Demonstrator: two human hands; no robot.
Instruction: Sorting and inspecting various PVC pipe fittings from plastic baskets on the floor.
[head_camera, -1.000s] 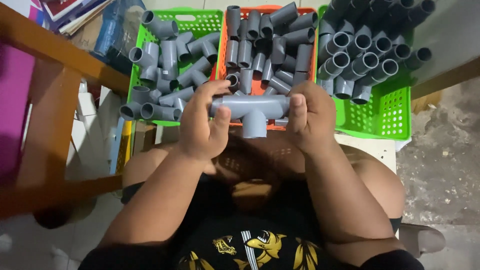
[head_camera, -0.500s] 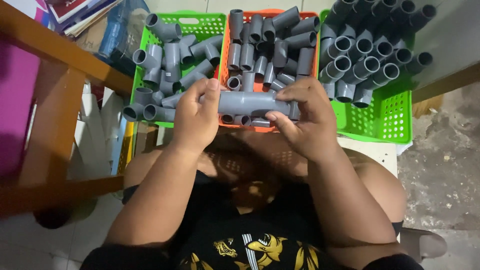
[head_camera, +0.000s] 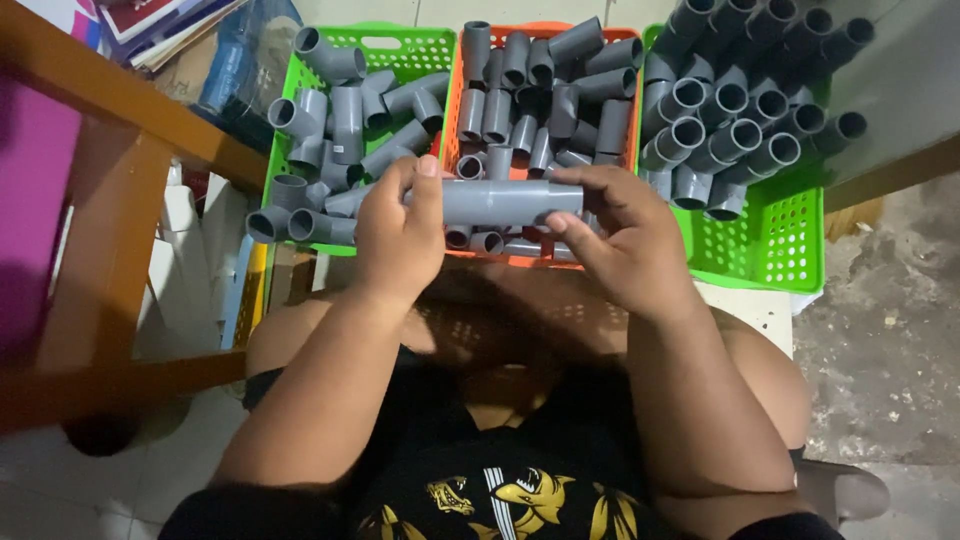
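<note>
Low in the frame, bare knees and a black shirt. Above them, at centre, the left hand (head_camera: 400, 235) and right hand (head_camera: 625, 245) hold a grey pipe fitting (head_camera: 505, 200) level between them, fingers curled tight round each end. Just beyond lie three baskets of grey fittings: green basket (head_camera: 400, 45) upper left, orange basket (head_camera: 600, 30) upper centre, another green basket (head_camera: 770, 250) upper right. A wooden frame (head_camera: 110, 120) stands at left.

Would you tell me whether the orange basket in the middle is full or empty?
Full: the orange basket is heaped with grey pipe fittings reaching its rim.
</note>
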